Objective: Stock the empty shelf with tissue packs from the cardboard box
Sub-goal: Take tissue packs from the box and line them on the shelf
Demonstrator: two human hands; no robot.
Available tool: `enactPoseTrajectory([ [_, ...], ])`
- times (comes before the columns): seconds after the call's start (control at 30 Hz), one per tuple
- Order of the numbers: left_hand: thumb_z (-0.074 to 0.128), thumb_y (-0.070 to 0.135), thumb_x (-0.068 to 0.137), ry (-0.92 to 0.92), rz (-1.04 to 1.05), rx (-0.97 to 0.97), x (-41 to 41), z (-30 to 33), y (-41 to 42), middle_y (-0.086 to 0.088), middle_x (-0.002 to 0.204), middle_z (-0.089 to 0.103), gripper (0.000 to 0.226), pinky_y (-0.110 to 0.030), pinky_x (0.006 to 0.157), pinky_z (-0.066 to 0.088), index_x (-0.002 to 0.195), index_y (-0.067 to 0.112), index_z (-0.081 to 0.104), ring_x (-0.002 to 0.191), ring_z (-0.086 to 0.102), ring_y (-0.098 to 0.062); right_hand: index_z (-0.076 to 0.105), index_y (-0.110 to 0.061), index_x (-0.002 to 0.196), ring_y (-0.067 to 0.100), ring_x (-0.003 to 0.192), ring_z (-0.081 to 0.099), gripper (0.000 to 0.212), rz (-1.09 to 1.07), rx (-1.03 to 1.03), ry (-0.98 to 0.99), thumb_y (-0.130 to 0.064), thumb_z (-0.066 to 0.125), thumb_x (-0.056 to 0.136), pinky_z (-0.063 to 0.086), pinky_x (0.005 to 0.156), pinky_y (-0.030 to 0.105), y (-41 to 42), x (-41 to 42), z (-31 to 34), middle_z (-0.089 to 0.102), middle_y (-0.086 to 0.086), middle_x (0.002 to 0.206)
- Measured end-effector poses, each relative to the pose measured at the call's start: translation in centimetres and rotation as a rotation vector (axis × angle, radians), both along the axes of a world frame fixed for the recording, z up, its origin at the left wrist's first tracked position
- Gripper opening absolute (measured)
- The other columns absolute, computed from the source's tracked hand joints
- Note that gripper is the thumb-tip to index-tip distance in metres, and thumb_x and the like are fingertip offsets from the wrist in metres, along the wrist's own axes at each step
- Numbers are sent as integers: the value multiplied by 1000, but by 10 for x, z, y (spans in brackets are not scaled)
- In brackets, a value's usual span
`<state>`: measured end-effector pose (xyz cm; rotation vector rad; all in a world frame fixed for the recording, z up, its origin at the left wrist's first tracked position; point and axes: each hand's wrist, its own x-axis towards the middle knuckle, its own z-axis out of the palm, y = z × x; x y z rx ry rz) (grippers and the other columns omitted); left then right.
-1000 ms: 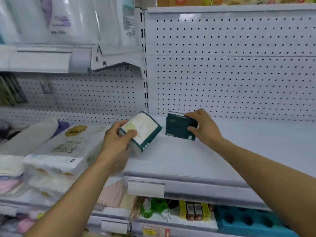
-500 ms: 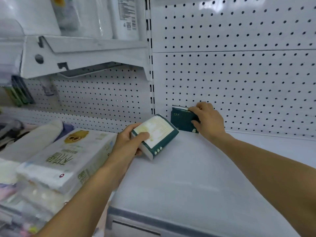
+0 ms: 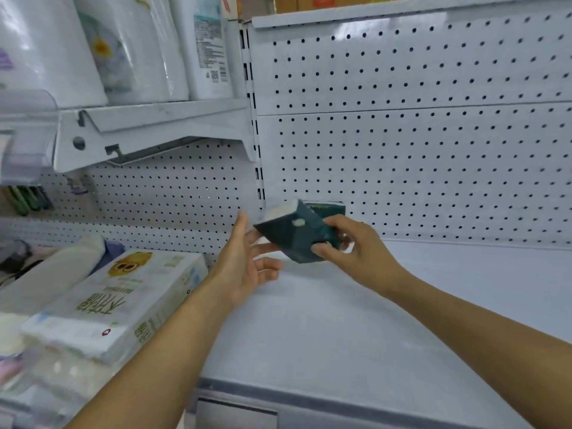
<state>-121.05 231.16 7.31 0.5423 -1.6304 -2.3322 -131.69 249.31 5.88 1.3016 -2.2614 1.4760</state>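
Fingers: right hand [image 3: 359, 255] pinches tilted dark-green tissue pack [image 3: 297, 239]; left hand [image 3: 244, 264] spread, loose, touching its underside.
Pack: glossy, boxy, above smooth white shelf [image 3: 340, 320].
Behind: 2nd pack [image 3: 328, 208] upright against pegboard [image 3: 418, 165].
Left: plastic-wrapped tissue bundle [image 3: 123, 298].

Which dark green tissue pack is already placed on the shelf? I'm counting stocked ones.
The rear tissue pack, standing against the pegboard. The front tissue pack is tilted in mid-air, gripped by the right hand.
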Motion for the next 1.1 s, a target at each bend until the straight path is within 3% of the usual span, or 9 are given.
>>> enactPoseTrajectory([
  [0.1, 35, 71, 91, 0, -93, -153, 1, 5, 4, -3, 97, 73, 66, -30, 56, 40, 111, 20, 70, 58, 55, -16, 65, -11, 105, 7, 77, 66, 18, 34, -184, -481, -19, 68, 89, 51, 67, 26, 13, 9, 13, 74, -4, 90],
  [0.3, 72, 37, 83, 72, -218, -466, 0, 7, 30, 7, 108, 73, 41, -30, 79, 47, 121, 25, 63, 99, 64, -11, 62, -5, 115, 23, 95, 69, 31, 86, -291, -722, -20, 69, 88, 55, 74, 31, 30, 17, 16, 71, 11, 109],
  [0.4, 70, 17, 89, 118, -168, -517, -7, 11, 38, 5, 106, 74, 29, -31, 80, 53, 116, 24, 63, 99, 67, -13, 50, -16, 128, 20, 105, 65, 48, -5, -236, -620, -26, 72, 86, 54, 84, 34, 40, 17, 14, 67, 1, 119],
  [0.5, 68, 9, 87, 139, -135, -847, -18, 13, 39, 10, 90, 69, 29, -17, 67, 50, 107, 30, 66, 77, 60, -1, 27, -41, 142, 0, 119, 46, 77, -156, -141, -306, -34, 75, 82, 44, 90, 23, 61, 9, 19, 43, -18, 134],
  [0.6, 69, 7, 83, 180, -237, -1073, -32, 5, 53, 9, 86, 62, 31, -12, 65, 43, 107, 27, 68, 72, 53, -4, 48, -39, 129, 5, 112, 50, 56, -160, 46, -100, -23, 76, 82, 43, 78, 12, 76, -4, 13, 54, -16, 125],
  [0.7, 75, 22, 84, 190, -294, -1131, -53, -8, 64, 10, 101, 59, 38, -19, 79, 50, 119, 30, 64, 88, 57, -6, 63, -28, 101, 11, 97, 58, 30, -209, 23, -145, -13, 78, 79, 46, 60, 11, 87, -25, -5, 66, -9, 102],
  [0.83, 73, 37, 85, 185, -25, -1168, -81, -16, 39, 13, 124, 52, 53, -24, 97, 40, 134, 33, 52, 118, 45, -6, 52, -29, 104, 15, 89, 59, 37, -373, -55, -285, -17, 78, 80, 46, 61, 18, 105, -62, -13, 64, -2, 103],
  [0.97, 73, 31, 85, 65, 168, -1543, -120, -29, 12, 5, 137, 42, 66, -33, 102, 36, 143, 28, 42, 127, 31, -15, 47, -28, 108, 23, 92, 57, 41, -455, -43, -193, -17, 76, 82, 48, 68, 24, 99, -103, -23, 62, 1, 107],
  [1.1, 82, 29, 72, 64, 194, -1887, -145, -44, 5, -3, 137, 46, 76, -42, 103, 37, 139, 23, 47, 128, 39, -23, 56, -28, 113, 17, 100, 54, 35, -464, 16, -25, -16, 73, 84, 53, 80, 36, 87, -124, -28, 54, -8, 113],
])
